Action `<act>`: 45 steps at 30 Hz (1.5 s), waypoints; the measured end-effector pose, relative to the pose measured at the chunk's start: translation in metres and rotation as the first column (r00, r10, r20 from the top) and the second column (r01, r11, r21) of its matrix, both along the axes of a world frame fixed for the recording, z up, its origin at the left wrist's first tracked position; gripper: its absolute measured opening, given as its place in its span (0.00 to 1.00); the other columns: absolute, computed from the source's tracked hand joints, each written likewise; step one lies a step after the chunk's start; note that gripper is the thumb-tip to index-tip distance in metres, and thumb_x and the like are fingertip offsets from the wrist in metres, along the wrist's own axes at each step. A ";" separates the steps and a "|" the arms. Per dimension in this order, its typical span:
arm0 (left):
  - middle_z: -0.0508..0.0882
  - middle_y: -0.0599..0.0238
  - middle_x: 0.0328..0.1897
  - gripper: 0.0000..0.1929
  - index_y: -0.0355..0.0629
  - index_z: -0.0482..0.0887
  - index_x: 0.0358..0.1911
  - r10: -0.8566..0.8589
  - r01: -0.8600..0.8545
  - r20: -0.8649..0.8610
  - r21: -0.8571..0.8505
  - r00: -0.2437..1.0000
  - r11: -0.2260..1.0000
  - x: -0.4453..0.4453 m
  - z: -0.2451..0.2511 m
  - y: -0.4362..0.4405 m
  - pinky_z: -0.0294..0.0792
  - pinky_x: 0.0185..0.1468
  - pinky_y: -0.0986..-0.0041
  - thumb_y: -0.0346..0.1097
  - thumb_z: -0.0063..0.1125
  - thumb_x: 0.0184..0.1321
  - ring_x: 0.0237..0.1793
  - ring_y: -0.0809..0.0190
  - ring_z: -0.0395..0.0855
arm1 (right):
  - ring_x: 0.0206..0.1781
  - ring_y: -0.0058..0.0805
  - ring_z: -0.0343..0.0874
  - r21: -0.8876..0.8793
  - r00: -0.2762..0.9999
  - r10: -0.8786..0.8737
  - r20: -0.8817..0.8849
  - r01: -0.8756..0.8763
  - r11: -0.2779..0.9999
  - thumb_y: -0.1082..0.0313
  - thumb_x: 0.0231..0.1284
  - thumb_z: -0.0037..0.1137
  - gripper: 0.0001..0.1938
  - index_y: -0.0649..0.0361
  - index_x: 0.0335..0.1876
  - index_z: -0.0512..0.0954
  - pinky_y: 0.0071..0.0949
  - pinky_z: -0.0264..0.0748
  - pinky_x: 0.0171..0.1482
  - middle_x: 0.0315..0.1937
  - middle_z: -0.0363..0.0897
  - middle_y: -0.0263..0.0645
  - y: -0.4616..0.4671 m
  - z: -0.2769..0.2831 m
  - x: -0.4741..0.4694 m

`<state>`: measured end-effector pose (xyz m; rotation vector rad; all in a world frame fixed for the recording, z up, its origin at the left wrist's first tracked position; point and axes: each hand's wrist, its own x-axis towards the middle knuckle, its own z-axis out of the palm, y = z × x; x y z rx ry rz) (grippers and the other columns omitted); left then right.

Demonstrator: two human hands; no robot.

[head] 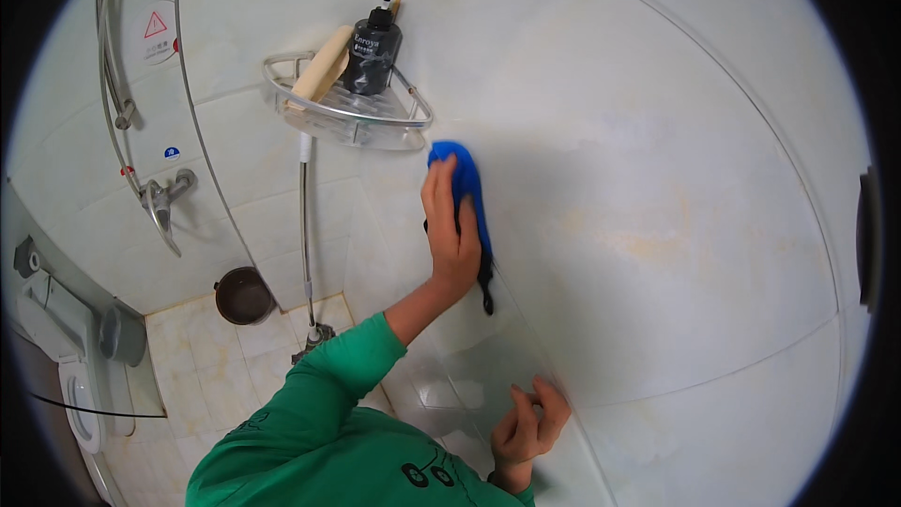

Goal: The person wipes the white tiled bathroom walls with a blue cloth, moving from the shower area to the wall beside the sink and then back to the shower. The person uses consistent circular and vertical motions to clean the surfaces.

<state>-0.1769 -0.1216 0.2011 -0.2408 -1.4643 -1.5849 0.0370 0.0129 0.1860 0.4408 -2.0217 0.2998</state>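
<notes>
My left hand (454, 239) is on a blue cloth (468, 172) with a black part, held flat against the white tiled wall (633, 120). A black end of it hangs below my wrist. Lower right, my right hand (531, 422) is near the wall with its fingers loosely bent and nothing visible in it. Just up and left of the cloth, a corner shelf (352, 116) with a metal rim carries a black pump bottle (373, 56) and a beige, rolled-looking item (324, 67). Yellowish stains (644, 245) mark the wall to the right.
A metal pole (305, 218) stands under the shelf, its dark base on the tiled floor (232, 380). Further left are a brown bucket (243, 296), a shower mixer tap (165, 197) with hoses, a toilet (81, 401) and a grey bin (121, 338).
</notes>
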 end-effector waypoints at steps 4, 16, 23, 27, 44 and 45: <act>0.60 0.35 0.74 0.25 0.30 0.65 0.68 -0.031 0.031 -0.023 -0.002 0.999 1.000 0.016 0.021 0.015 0.48 0.77 0.56 0.25 0.44 0.67 0.77 0.36 0.53 | 0.43 0.40 0.74 -0.015 0.999 -0.039 0.014 0.039 0.999 0.89 0.49 0.44 0.18 0.61 0.40 0.82 0.27 0.73 0.34 0.50 0.77 0.50 0.001 0.004 0.006; 0.56 0.38 0.76 0.27 0.31 0.61 0.72 0.031 -0.039 -0.138 -0.062 0.990 0.997 -0.038 0.061 -0.011 0.47 0.77 0.57 0.28 0.45 0.68 0.77 0.38 0.53 | 0.46 0.41 0.73 0.044 0.982 -0.110 -0.155 0.118 0.992 0.91 0.46 0.42 0.20 0.62 0.39 0.82 0.26 0.72 0.32 0.51 0.74 0.50 0.014 -0.006 0.008; 0.60 0.36 0.75 0.28 0.30 0.72 0.64 -0.164 -0.172 -0.573 -0.486 0.803 0.857 -0.008 0.023 -0.019 0.47 0.76 0.44 0.32 0.52 0.59 0.75 0.30 0.54 | 0.48 0.41 0.75 0.015 0.973 -0.182 -0.141 0.186 0.982 0.86 0.46 0.51 0.18 0.55 0.38 0.85 0.34 0.75 0.46 0.51 0.76 0.41 0.012 -0.007 0.007; 0.60 0.35 0.74 0.28 0.29 0.66 0.68 0.006 -0.132 -0.355 -0.331 0.935 0.934 -0.046 0.054 -0.033 0.47 0.77 0.51 0.31 0.48 0.64 0.76 0.34 0.55 | 0.47 0.40 0.75 0.035 0.976 -0.184 -0.119 0.190 0.981 0.85 0.44 0.52 0.17 0.55 0.38 0.85 0.33 0.75 0.45 0.51 0.77 0.41 0.010 -0.003 0.007; 0.60 0.37 0.74 0.28 0.31 0.64 0.69 0.004 -0.125 -0.382 -0.293 0.924 0.948 -0.066 0.103 -0.035 0.47 0.75 0.49 0.36 0.48 0.68 0.74 0.32 0.55 | 0.46 0.37 0.76 0.069 0.963 -0.230 -0.141 0.242 0.968 0.83 0.41 0.51 0.18 0.56 0.37 0.86 0.29 0.75 0.45 0.49 0.80 0.37 0.006 -0.003 0.002; 0.59 0.37 0.74 0.28 0.31 0.62 0.70 0.020 -0.102 -0.327 -0.233 0.945 0.967 -0.070 0.119 -0.033 0.47 0.75 0.51 0.35 0.46 0.69 0.74 0.33 0.54 | 0.46 0.37 0.76 0.069 0.963 -0.231 -0.140 0.242 0.968 0.83 0.40 0.51 0.18 0.56 0.37 0.86 0.29 0.75 0.45 0.49 0.80 0.37 0.006 -0.003 0.001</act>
